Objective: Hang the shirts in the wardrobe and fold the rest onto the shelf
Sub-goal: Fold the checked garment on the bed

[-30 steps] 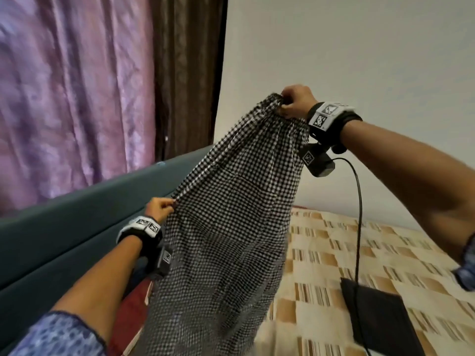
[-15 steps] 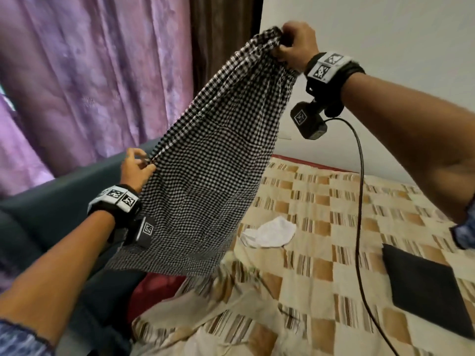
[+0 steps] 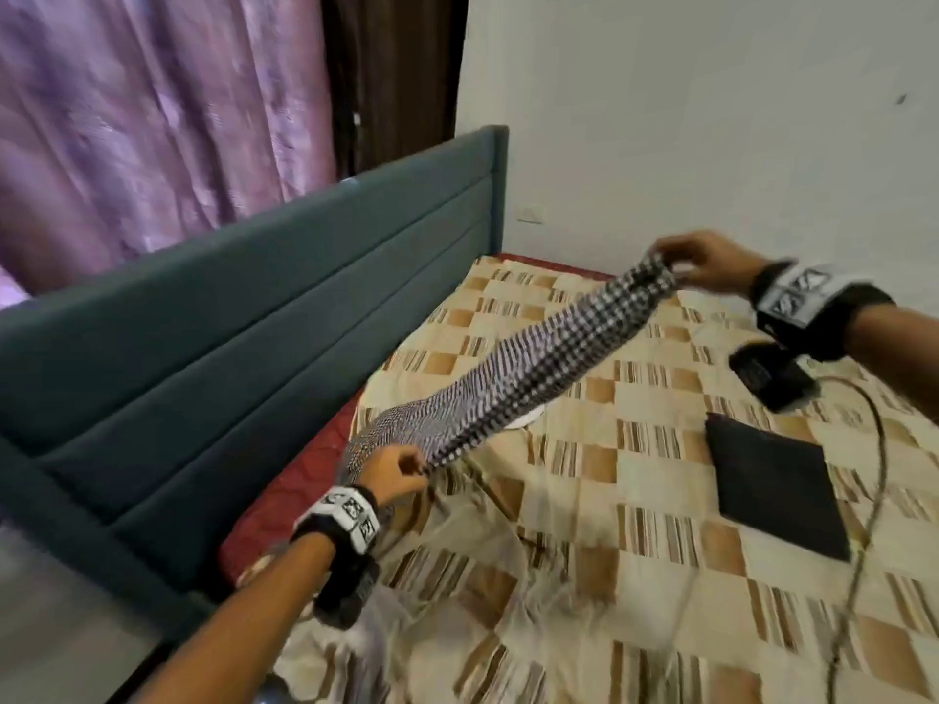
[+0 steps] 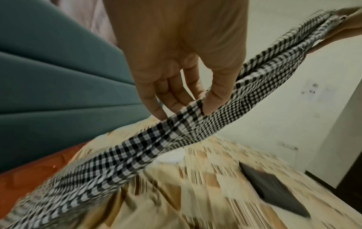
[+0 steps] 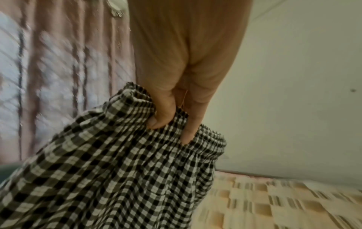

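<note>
The checked garment [image 3: 513, 383] hangs stretched above the bed [image 3: 635, 576], its long axis running between the hands, the left hand [image 3: 394, 472] pinching the near end, the right hand [image 3: 703, 261] gripping the gathered far end, hands well apart.

A head camera looks down across the bed [image 3: 635, 525] from its near edge, while each wrist camera looks close along its hand just above the bed; all three share the checked garment [image 3: 513, 383] stretched over it.
</note>
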{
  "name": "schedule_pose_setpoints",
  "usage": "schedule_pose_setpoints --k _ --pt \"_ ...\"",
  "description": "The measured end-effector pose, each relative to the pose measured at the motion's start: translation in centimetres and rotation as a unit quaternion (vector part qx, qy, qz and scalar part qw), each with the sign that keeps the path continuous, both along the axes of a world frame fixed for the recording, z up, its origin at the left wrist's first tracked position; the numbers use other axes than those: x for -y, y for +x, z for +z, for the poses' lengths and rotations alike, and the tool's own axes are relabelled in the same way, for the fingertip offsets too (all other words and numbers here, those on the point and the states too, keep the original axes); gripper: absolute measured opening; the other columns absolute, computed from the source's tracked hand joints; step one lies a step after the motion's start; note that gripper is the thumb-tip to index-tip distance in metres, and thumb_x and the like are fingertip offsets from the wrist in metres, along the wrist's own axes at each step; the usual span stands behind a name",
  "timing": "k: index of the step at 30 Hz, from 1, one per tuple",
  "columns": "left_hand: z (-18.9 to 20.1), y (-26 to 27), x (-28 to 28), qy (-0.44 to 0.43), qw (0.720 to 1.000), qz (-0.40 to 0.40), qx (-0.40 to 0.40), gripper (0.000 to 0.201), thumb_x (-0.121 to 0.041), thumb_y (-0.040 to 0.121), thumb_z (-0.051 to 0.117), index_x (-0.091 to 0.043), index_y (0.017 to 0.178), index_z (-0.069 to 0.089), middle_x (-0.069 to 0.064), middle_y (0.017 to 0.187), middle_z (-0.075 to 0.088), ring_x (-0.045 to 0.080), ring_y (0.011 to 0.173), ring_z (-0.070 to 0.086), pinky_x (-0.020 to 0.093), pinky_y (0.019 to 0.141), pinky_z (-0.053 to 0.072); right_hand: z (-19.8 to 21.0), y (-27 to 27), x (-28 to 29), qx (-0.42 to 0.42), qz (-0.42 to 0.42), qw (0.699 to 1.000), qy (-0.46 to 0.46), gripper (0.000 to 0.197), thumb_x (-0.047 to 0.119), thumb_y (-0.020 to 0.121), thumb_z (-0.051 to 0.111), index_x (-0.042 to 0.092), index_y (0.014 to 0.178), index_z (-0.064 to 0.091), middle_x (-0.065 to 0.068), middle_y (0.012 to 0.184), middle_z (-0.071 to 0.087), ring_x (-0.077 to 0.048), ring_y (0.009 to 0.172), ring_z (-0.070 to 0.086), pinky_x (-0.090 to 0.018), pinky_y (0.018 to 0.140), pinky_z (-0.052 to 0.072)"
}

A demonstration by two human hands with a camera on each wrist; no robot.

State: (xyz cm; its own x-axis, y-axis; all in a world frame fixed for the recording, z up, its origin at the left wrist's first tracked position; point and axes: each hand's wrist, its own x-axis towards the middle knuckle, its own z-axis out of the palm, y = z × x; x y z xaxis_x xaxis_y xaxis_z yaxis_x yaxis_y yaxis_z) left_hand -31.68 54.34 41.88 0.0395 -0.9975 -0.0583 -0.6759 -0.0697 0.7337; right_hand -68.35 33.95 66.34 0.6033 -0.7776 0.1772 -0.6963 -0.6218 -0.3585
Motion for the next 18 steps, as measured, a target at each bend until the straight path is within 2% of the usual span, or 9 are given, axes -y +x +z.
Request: schedule_pose_setpoints --k 2,5,7,9,11,12,14,16,18 --pt "-4.0 -3.2 -0.1 0.046 0.999 -0.005 0.003 0.037 0.000 0.067 0.072 -0.029 0.058 0.050 -0.014 0.050 0.054 -0.008 0.053 0.052 0.013 0.057 0.039 -5.2 -4.4 -0.2 -0.013 0.002 0.999 0.044 0.020 -0.008 0.080 0.064 -0.013 0.100 0.063 -0.027 0.098 0.065 0.006 0.083 0.060 -0.007 0.080 0.041" --pt "-9.8 -8.2 -0.4 0.117 0.993 -0.008 0.000 0.024 -0.011 0.063 0.069 -0.022 0.052 0.050 -0.026 0.051 0.056 -0.008 0.053 0.052 0.021 0.065 0.046 -13.3 -11.2 -0.7 0.000 -0.027 0.992 0.123 0.054 0.045 0.080 0.064 -0.004 0.102 0.066 -0.018 0.098 0.067 0.003 0.087 0.056 0.001 0.081 0.037" --pt "-14.0 -11.5 -0.4 0.160 0.987 -0.029 0.013 0.013 -0.023 0.058 0.058 -0.023 0.051 0.047 -0.020 0.053 0.054 -0.001 0.059 0.052 0.021 0.066 0.045 -18.4 -15.5 -1.5 -0.001 -0.057 0.981 0.185 0.029 0.053 0.081 0.062 0.032 0.101 0.068 0.013 0.103 0.070 0.008 0.094 0.060 -0.002 0.083 0.038" --pt "-17.8 -14.8 -0.6 0.202 0.977 -0.054 0.032 0.012 -0.026 0.058 0.049 -0.033 0.054 0.042 -0.015 0.057 0.048 -0.001 0.059 0.047 0.021 0.067 0.046 -23.9 -19.3 -2.5 0.005 -0.038 0.974 0.223 0.018 0.055 0.084 0.056 0.061 0.100 0.057 0.051 0.101 0.053 0.028 0.095 0.049 0.004 0.083 0.035" --pt "-20.7 -18.1 -0.9 0.237 0.965 -0.083 0.077 0.019 -0.020 0.064 0.048 -0.033 0.055 0.039 -0.011 0.057 0.044 -0.004 0.057 0.039 0.026 0.068 0.047 -30.5 -22.7 -3.4 0.036 -0.073 0.959 0.271 0.019 0.039 0.087 0.057 0.043 0.106 0.059 0.043 0.104 0.057 0.020 0.093 0.056 0.003 0.084 0.037" --pt "-21.7 -19.7 -1.2 0.256 0.957 -0.096 0.100 0.024 -0.014 0.069 0.048 -0.032 0.056 0.038 -0.009 0.057 0.042 -0.002 0.056 0.036 0.026 0.068 0.044 -33.8 -24.4 -3.8 0.068 -0.112 0.954 0.268 0.016 0.040 0.090 0.056 0.030 0.100 0.064 0.025 0.103 0.066 0.004 0.094 0.063 -0.006 0.088 0.043" --pt "-23.8 -22.8 -1.6 0.284 0.939 -0.123 0.150 0.030 -0.009 0.077 0.047 -0.029 0.057 0.036 -0.006 0.058 0.037 0.005 0.055 0.034 0.026 0.063 0.035 -40.2 -27.7 -5.1 0.042 -0.186 0.913 0.361 0.022 0.047 0.087 0.059 0.027 0.087 0.067 0.002 0.105 0.070 -0.020 0.098 0.063 -0.029 0.095 0.046" --pt "-25.8 -25.4 -2.1 0.313 0.918 -0.140 0.199 0.031 -0.014 0.083 0.046 -0.027 0.058 0.033 -0.007 0.061 0.033 0.012 0.061 0.039 0.025 0.061 0.030 -44.8 -30.2 -7.0 0.003 -0.221 0.885 0.409 0.020 0.047 0.085 0.062 0.032 0.098 0.063 0.003 0.118 0.062 -0.017 0.106 0.057 -0.033 0.103 0.038" --pt "-27.4 -27.3 -2.7 0.328 0.903 -0.157 0.230 0.029 -0.021 0.085 0.045 -0.027 0.060 0.031 -0.008 0.063 0.032 0.017 0.074 0.048 0.025 0.068 0.034 -46.8 -31.8 -9.1 -0.011 -0.216 0.873 0.437 0.040 0.052 0.084 0.060 0.035 0.120 0.053 0.011 0.126 0.050 -0.011 0.114 0.049 -0.033 0.110 0.031"
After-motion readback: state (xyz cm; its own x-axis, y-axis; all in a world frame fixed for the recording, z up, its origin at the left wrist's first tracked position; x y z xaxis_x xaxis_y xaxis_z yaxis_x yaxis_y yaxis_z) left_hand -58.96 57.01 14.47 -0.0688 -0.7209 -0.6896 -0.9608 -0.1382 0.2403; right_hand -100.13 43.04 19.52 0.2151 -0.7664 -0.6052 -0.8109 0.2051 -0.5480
